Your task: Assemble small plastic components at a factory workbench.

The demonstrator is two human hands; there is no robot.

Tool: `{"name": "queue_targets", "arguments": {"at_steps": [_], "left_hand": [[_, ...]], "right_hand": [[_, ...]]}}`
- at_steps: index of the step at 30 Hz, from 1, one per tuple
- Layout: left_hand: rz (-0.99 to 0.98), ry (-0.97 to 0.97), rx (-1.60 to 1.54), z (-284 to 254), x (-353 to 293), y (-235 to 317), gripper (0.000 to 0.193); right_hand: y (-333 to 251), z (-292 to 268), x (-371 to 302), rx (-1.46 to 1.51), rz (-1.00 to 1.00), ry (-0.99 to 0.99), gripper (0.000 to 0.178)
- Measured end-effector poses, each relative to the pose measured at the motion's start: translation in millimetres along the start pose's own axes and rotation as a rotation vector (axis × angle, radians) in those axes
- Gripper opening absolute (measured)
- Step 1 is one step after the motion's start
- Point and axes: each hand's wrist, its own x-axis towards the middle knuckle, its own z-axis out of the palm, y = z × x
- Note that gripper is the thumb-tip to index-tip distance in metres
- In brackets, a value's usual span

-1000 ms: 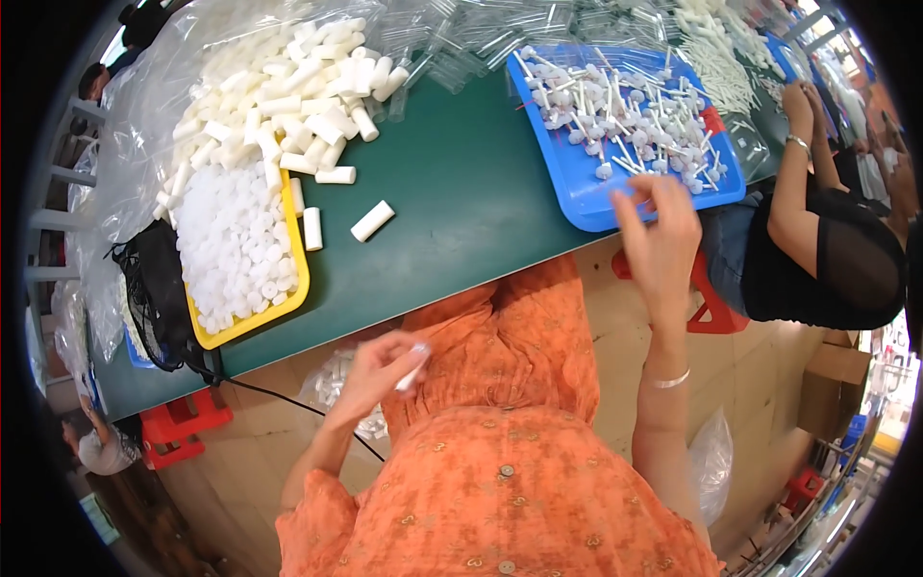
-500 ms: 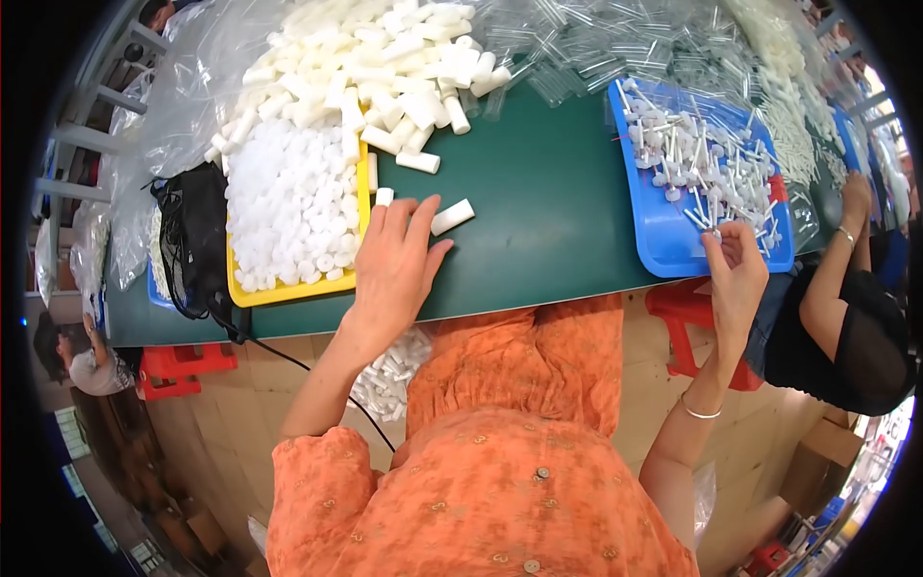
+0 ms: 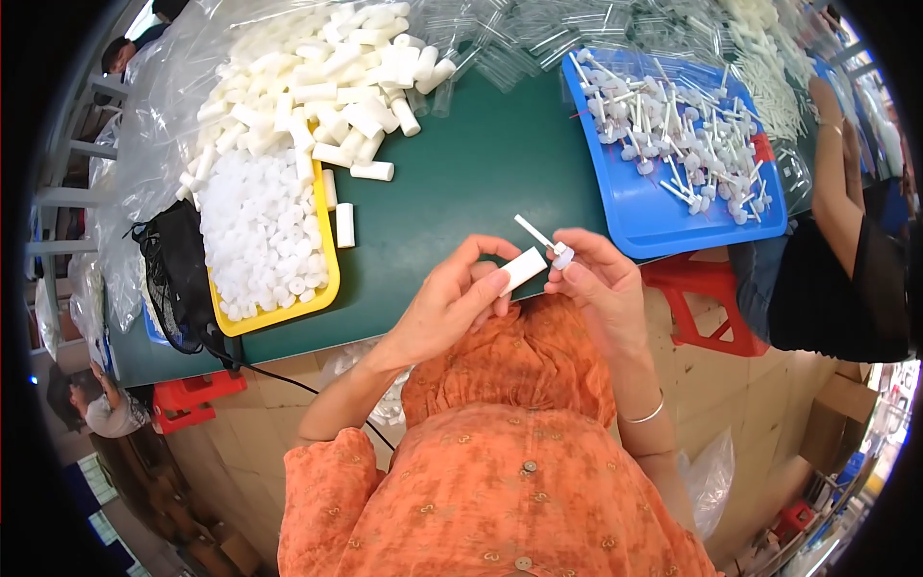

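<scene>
My left hand (image 3: 460, 296) is closed round a short white foam cylinder (image 3: 524, 270), which tilts up to the right. My right hand (image 3: 606, 279) pinches a small white plastic cap with a thin stick (image 3: 561, 256); the stick points up and left, just beside the cylinder's end. Both hands are close together above the table's near edge, in front of my lap. More such stick-caps lie in the blue tray (image 3: 663, 240) at the right. A loose white cylinder (image 3: 345, 225) rests by the yellow tray (image 3: 336, 262), which holds many small white caps.
A large pile of cream cylinders (image 3: 327, 87) spreads behind the yellow tray. Clear plastic tubes (image 3: 558, 29) cover the far side of the green table (image 3: 471, 173). Black mesh fabric (image 3: 178, 260) hangs at the left edge. A co-worker's arm (image 3: 835, 192) is at the far right.
My left hand has picked up a cylinder and moved right. My right hand has come left from the blue tray with a stick-cap. The view has shifted slightly.
</scene>
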Motion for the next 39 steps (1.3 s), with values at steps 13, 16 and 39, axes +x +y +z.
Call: {"name": "queue_targets", "arguments": {"at_steps": [13, 16, 39], "left_hand": [[-0.231, 0.048, -0.546, 9.0, 17.7, 4.6, 0.027], [-0.195, 0.022, -0.519, 4.5, 15.4, 0.5, 0.028], [0.383, 0.248, 0.493, 6.6, 8.1, 0.8, 0.02]], "right_hand": [[17.9, -5.1, 1.2, 0.213, -0.14, 0.069, 0.02], [14.0, 3.0, 1.3, 0.151, -0.158, 0.102, 0.021], [14.2, 0.4, -4.1, -0.064, -0.243, -0.019, 0.024]]}}
